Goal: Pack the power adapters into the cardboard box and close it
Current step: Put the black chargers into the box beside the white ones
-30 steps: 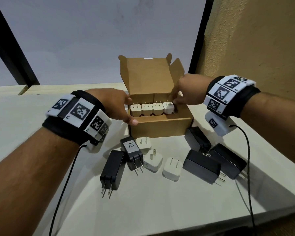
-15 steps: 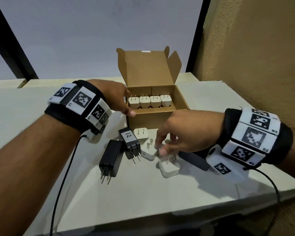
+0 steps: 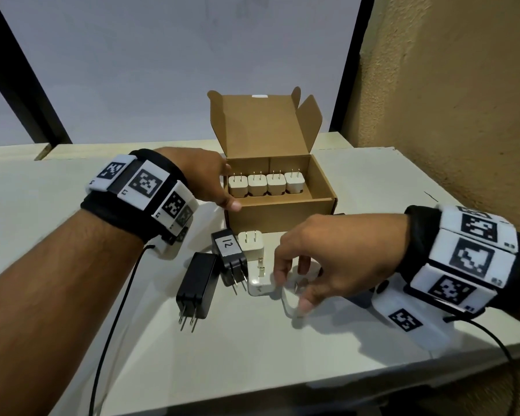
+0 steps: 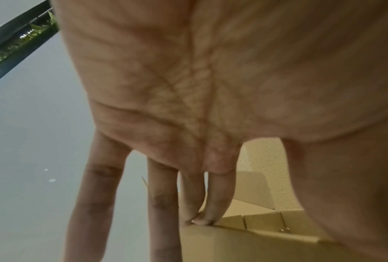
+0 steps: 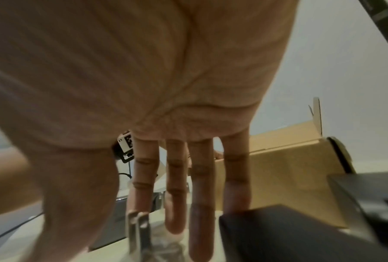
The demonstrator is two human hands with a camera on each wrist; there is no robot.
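Observation:
The open cardboard box (image 3: 282, 216) stands mid-table with its lid up and a row of several white adapters (image 3: 266, 184) inside, prongs up. My left hand (image 3: 227, 187) rests on the box's left front corner, thumb on the front wall and straight fingers (image 4: 207, 203) on the rim. In front of the box, my right hand (image 3: 291, 292) reaches down and pinches a white adapter (image 3: 288, 304) between thumb and fingers; its prongs (image 5: 139, 230) show in the right wrist view. Two more white adapters (image 3: 260, 283) (image 3: 250, 244) lie beside it.
A black adapter labelled 12 (image 3: 230, 256) and a long black adapter (image 3: 197, 285) lie left of the white ones. More black adapters (image 5: 289, 235) sit under my right wrist. A tan wall (image 3: 448, 100) stands to the right, and the table's front edge (image 3: 282, 388) is near.
My right hand left the box, came down to the adapters in front of it and closed round a white one. The left hand stayed at the box corner.

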